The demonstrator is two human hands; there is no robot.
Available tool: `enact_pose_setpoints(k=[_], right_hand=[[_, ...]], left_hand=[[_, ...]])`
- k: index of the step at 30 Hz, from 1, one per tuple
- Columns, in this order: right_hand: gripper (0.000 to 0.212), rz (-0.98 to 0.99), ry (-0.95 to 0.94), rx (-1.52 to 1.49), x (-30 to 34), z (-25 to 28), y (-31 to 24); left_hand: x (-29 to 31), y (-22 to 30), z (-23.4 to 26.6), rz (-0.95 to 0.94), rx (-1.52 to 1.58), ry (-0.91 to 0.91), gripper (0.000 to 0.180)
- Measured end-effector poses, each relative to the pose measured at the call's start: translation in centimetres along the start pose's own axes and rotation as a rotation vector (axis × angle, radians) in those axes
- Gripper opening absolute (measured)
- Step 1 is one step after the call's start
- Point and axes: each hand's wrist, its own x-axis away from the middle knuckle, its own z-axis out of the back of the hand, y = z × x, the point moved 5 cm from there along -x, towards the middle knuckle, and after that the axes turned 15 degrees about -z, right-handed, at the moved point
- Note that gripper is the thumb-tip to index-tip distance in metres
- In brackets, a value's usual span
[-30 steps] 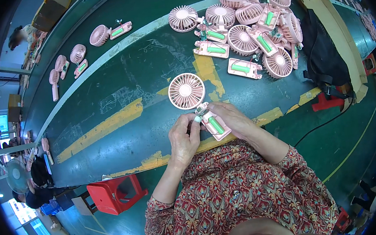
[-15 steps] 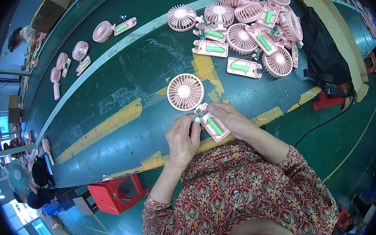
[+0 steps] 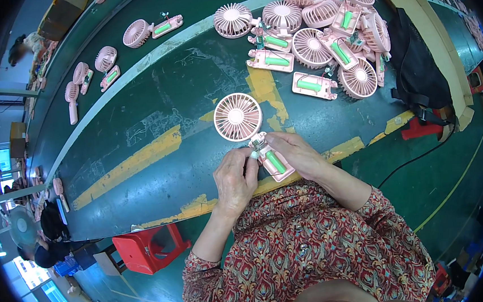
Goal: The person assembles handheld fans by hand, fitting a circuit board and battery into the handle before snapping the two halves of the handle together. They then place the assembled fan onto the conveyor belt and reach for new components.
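A pink handheld fan (image 3: 238, 117) lies near the front edge of the workbench, its round grille away from me. Its opened handle (image 3: 277, 169) points toward me and shows a green battery (image 3: 275, 162) and thin wires. My left hand (image 3: 233, 176) is closed at the left of the handle's neck, with a small whitish piece between thumb and finger. Around the right side of that neck my right hand (image 3: 294, 151) is closed, fingertips near a small circuit board (image 3: 257, 142). The fingers partly cover the neck.
A pile of pink fans (image 3: 312, 46) with exposed batteries lies at the far right, beside a black bag (image 3: 416, 63) and a cardboard tray (image 3: 443, 50). More fans (image 3: 137, 33) rest beyond a pale rail. A red stool (image 3: 147, 249) stands at the lower left.
The fans beyond the rail have shifted slightly to the right and away. My hands and the fan between them have hardly moved.
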Motion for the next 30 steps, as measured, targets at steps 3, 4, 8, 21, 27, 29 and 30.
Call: enact_pose_setpoints(k=[3,4,8,21,27,29,30], right_hand=[[0.037,0.021,0.005,-0.001,0.0,-0.1,-0.1],[0.037,0.020,0.005,-0.002,0.0,-0.1,-0.1],[0.036,0.015,-0.009,0.007,-0.2,0.1,0.2],[0.037,0.067,0.083,0.172,0.3,0.1,-0.4],[0.029,0.084,-0.119,0.150,0.7,-0.2,-0.7],[0.027,0.137,-0.134,0.155,0.8,-0.4,-0.5],[0.025,0.192,-0.144,0.159,0.8,-0.5,-0.6]], left_hand=[[-0.1,0.0,0.1,-0.009,-0.002,0.015,0.014],[-0.1,0.0,0.1,-0.019,-0.006,0.024,0.014],[0.0,-0.1,-0.1,-0.012,-0.010,0.008,0.014],[-0.6,1.0,-0.1,-0.052,-0.086,-0.003,0.019],[-0.5,1.6,-0.1,-0.193,-0.181,-0.060,0.033],[-0.5,1.7,-0.2,-0.220,-0.202,-0.080,0.035],[-0.7,1.8,-0.4,-0.239,-0.216,-0.081,0.034]])
